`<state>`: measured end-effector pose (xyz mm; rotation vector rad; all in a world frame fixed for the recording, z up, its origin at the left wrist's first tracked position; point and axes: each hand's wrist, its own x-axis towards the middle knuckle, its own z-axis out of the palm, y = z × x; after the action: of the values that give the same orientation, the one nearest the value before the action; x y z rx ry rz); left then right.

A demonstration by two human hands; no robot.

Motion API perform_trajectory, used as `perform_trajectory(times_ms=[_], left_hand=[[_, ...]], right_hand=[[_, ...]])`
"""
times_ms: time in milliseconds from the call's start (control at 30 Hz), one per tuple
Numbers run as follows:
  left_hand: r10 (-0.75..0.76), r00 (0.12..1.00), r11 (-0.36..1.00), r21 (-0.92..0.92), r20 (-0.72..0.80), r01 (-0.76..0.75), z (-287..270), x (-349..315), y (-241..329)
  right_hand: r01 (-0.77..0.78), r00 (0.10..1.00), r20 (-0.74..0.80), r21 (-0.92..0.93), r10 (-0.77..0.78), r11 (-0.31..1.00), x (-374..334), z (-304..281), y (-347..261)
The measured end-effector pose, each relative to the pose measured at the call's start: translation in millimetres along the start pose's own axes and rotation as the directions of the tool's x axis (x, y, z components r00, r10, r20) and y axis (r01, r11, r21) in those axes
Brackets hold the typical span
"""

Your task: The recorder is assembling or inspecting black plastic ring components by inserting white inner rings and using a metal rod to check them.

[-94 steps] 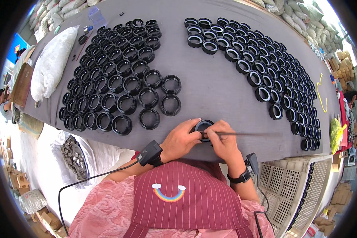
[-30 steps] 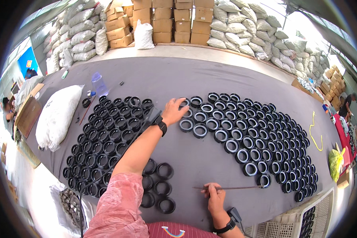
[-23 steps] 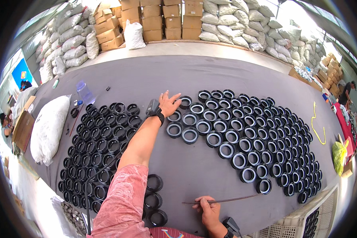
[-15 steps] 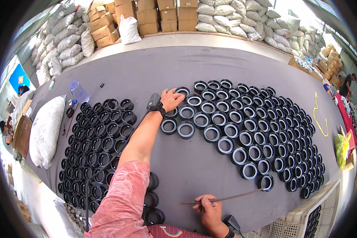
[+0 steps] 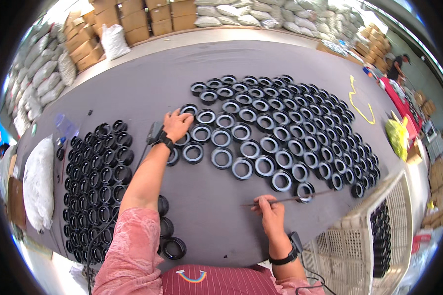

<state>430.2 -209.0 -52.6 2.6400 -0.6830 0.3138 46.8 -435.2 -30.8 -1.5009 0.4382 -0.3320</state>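
Observation:
A broad field of black rings with pale inner linings [image 5: 222, 158] lies on the dark grey table. At its left edge my left hand [image 5: 177, 127] rests with fingers apart, touching one lined ring [image 5: 188, 109]. Two further rings lie partly hidden beside that wrist. Near the table's front, my right hand [image 5: 270, 209] is closed around a thin dark rod [image 5: 291, 198]. The rod points right and passes by the nearest lined ring [image 5: 305, 192]. Left of my left forearm stand rows of plain black rings [image 5: 123, 174], some covered by the arm.
A white plastic crate [image 5: 349, 241] with black pieces stands at the front right. A full white bag [image 5: 39, 182] and a clear bluish container [image 5: 66, 127] are at the left. Yellow cord [image 5: 360, 101] and a yellow bag [image 5: 397, 137] lie right. Another person [image 5: 397, 68] is far right.
The whole view has turned to the right, so the table appears shifted left. The rod now crosses beside the nearest ring and reaches past it. My left hand stays at the same edge ring.

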Motion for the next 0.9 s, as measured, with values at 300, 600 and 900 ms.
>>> perform_trajectory(times_ms=[300,600,900], left_hand=[[-0.024,0.997,0.997,-0.073,-0.067,0.019,26.6,-20.7,59.1],[-0.233,0.971,0.972,-0.043,-0.056,0.231,28.0,-48.1,82.8],[-0.325,0.91,0.911,-0.172,0.256,0.374,-42.2,-87.6,51.6]], right_hand=[[0.012,0.992,-0.121,-0.155,-0.031,0.988,44.2,-70.3,6.0],[0.122,0.984,-0.126,-0.028,-0.124,0.992,51.9,-87.5,20.6],[0.126,0.986,-0.119,0.074,-0.117,0.989,0.2,-70.3,12.3]])
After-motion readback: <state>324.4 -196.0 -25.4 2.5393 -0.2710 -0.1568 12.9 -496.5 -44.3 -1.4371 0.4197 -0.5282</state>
